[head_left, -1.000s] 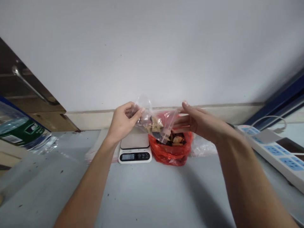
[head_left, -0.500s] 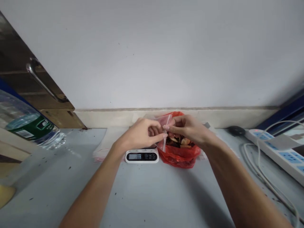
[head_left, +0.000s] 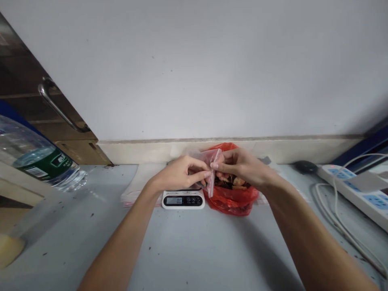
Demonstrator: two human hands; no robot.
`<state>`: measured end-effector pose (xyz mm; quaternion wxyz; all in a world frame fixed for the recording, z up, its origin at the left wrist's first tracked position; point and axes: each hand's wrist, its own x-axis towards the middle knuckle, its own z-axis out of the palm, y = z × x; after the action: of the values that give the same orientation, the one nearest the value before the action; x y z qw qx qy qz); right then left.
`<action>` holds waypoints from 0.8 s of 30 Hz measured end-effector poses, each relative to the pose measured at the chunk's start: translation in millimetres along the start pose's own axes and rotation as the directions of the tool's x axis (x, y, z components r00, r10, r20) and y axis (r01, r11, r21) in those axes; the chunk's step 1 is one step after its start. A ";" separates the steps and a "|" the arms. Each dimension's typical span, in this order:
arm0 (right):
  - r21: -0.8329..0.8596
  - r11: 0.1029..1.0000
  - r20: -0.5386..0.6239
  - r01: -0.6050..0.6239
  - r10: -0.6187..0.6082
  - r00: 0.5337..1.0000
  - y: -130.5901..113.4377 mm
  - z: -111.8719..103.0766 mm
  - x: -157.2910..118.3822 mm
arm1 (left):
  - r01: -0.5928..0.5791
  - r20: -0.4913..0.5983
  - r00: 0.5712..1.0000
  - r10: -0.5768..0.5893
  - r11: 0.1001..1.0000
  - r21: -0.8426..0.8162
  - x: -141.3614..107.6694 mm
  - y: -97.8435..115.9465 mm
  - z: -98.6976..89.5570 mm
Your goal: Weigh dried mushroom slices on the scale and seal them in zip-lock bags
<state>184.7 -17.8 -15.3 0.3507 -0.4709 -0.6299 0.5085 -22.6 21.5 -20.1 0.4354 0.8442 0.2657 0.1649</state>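
Head camera view: Two bare hands meet over a low worktable, thumb and fingers of the left hand and of the right hand both pinching the edge strip of a clear zip bag. The bag is held up between a white digital scale and a red plastic bag, its body mostly hidden behind the left fingers. Pressing the strip together appears to be the step in hand; whether it is sealed, or how full the bag is, cannot be told. The scale's display reads 0.0, so no weight is registering, and dried pieces remain in the red bag, suggesting unfinished work.

Behind the hands, a pale ledge at the foot of the wall limits reach. A flat stack of clear bags lies just left of the scale. The widest free room is on the near side, between the forearms. A large water bottle bounds the far left; a white cable and a power strip crowd the right, well apart from the hands.
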 end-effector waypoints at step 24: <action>-0.589 0.808 -0.424 -0.002 -0.308 0.852 -13.3 11.0 -9.0 | -0.101 -0.584 0.735 0.345 0.907 0.410 6.4 12.9 17.7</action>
<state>174.2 -30.3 -4.7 0.3862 -0.6144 -0.6763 0.1261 -4.5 7.7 -19.2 0.1363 0.8251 0.3188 0.4461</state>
